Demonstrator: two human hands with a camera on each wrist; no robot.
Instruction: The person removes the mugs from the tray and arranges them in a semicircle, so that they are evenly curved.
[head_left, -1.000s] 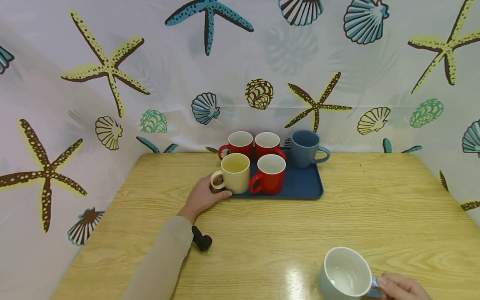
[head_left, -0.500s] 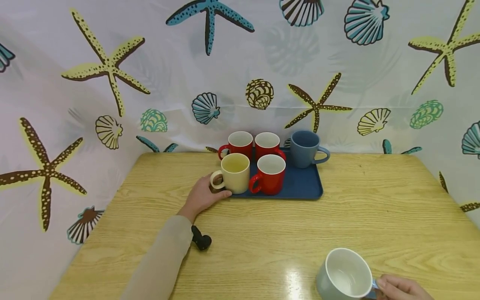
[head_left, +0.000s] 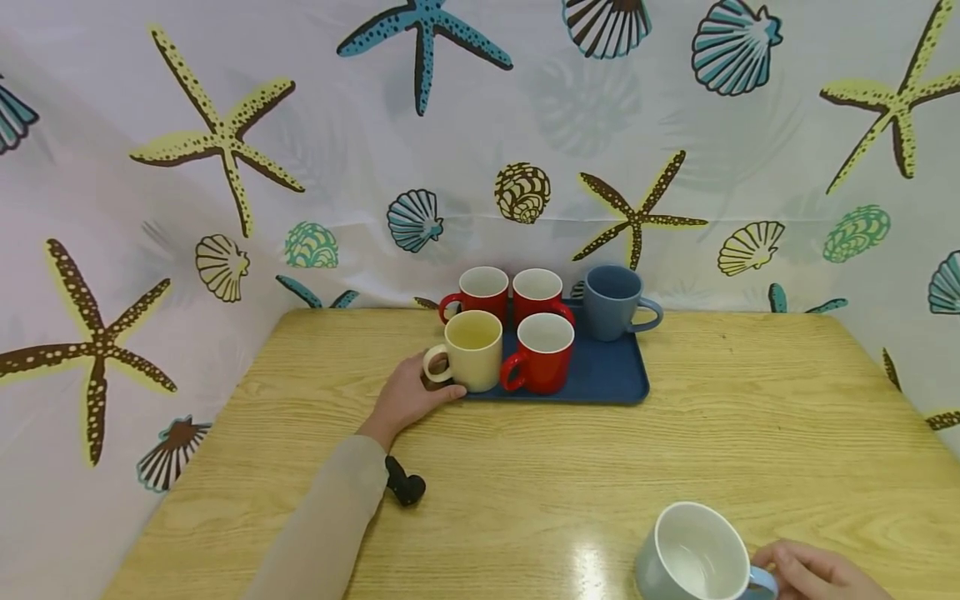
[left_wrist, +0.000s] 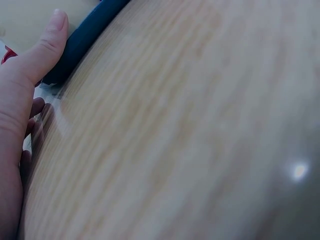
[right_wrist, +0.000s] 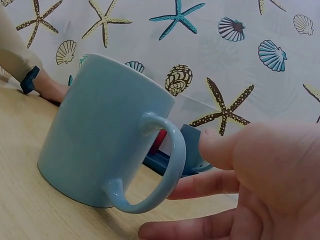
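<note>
- Right hand (right_wrist: pixel 270 165): thumb and fingers spread apart beside the handle, nothing held; whether a fingertip still grazes the handle, cannot tell.
- Change: half a second ago the fingers pinched that handle; now its loop shows whole in the head view, hand slightly farther right.
- Light-blue mug (right_wrist: pixel 100 135): upright on the counter (head_left: pixel 525 467), near the person, well apart from the tray (head_left: pixel 611 375).
- Reading: mug appears released and self-supporting; placing it seems finished, or close to it.
- Left hand (head_left: pixel 407 392): unmoved; thumb against the lower side of the cream mug (head_left: pixel 476 367), fingers mostly hidden past its handle. Firmness of hold, cannot tell.
- Cream mug: near left end of tray, beside front red mug (head_left: pixel 546 367). Grey-blue mug (head_left: pixel 613 308): back right of tray.
</note>
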